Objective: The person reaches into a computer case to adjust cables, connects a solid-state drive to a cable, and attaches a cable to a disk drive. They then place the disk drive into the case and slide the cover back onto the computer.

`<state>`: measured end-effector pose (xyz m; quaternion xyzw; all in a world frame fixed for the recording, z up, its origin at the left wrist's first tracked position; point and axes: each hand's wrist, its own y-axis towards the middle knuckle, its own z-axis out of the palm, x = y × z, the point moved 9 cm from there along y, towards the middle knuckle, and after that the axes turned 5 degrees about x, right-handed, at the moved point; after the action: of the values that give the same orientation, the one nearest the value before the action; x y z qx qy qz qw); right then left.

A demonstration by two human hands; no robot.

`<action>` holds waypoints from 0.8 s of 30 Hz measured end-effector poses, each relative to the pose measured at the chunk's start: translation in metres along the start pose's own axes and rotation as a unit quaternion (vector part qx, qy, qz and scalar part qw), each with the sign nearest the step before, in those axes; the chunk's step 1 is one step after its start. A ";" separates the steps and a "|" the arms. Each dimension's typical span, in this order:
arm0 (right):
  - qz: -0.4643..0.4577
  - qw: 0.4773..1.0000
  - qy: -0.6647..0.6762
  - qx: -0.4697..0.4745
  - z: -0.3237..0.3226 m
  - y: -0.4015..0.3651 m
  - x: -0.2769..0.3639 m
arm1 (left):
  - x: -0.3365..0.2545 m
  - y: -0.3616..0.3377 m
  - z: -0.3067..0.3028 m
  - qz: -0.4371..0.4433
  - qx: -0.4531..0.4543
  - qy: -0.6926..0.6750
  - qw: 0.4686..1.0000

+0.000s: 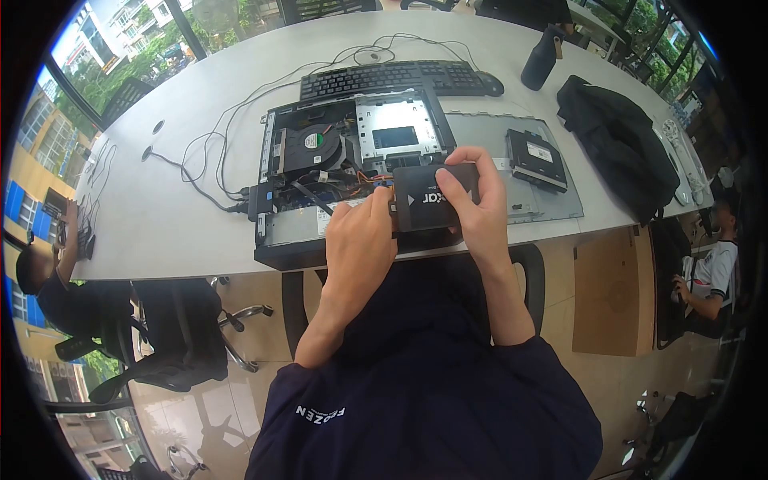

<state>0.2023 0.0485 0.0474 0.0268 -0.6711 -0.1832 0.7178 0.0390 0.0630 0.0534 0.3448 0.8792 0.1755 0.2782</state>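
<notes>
My right hand [478, 204] grips a black solid-state drive [424, 210] with white lettering, thumb across its face and fingers round its far edge. At the drive's left end, my left hand [362, 236] is closed in a pinch on a cable connector [393, 208], mostly hidden by the fingers. Both hands are above the front edge of an opened desktop computer case [280, 254]. Inside it are a black blower fan [308, 148], orange and black wires [362, 178] and a silver metal bracket [392, 120].
Behind the case lie a black keyboard [376, 80] and mouse [490, 83]. To the right, an optical drive [536, 160] rests on the removed side panel [552, 210]. Further over are a dark bottle [542, 58] and a black bag [612, 144]. Cables [210, 148] run across the table's left.
</notes>
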 end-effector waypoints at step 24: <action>0.037 0.988 0.150 0.010 -0.008 0.008 -0.010 | 0.019 -0.017 -0.043 0.018 0.032 -0.260 0.965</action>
<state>0.2116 0.0570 0.0392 0.0362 -0.5583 -0.1432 0.8164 -0.0073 0.0592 0.0719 0.4031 0.7752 0.0563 0.4831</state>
